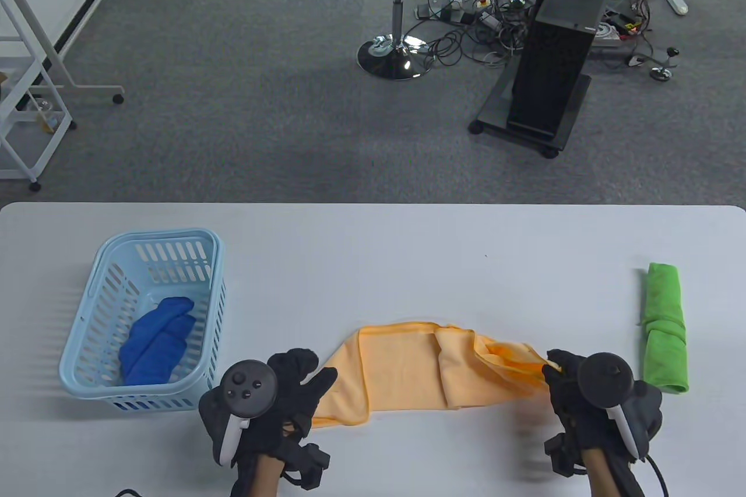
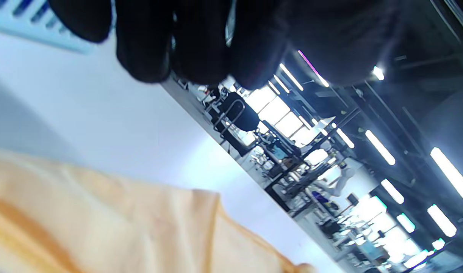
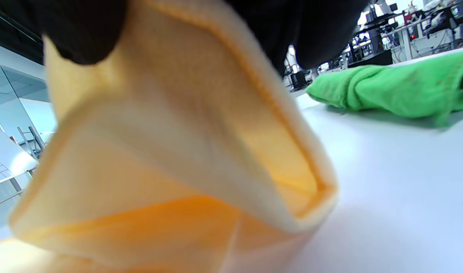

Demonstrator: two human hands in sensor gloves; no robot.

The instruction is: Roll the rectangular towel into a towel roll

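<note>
An orange towel point(image 1: 408, 372) lies folded lengthwise across the near middle of the white table point(image 1: 373, 252). My right hand point(image 1: 562, 377) pinches its right end, which is bunched and lifted a little; the right wrist view shows the orange folds point(image 3: 171, 159) hanging from my gloved fingers point(image 3: 83, 30). My left hand point(image 1: 303, 377) is at the towel's left end, fingers over its edge. In the left wrist view my fingers point(image 2: 186, 41) hang above the towel point(image 2: 102, 212) without gripping it.
A light blue basket point(image 1: 93, 339) at the left holds a blue towel point(image 1: 157, 339). A rolled green towel point(image 1: 664, 328) lies at the right, close to my right hand, and also shows in the right wrist view point(image 3: 390, 91). The table's far half is bare.
</note>
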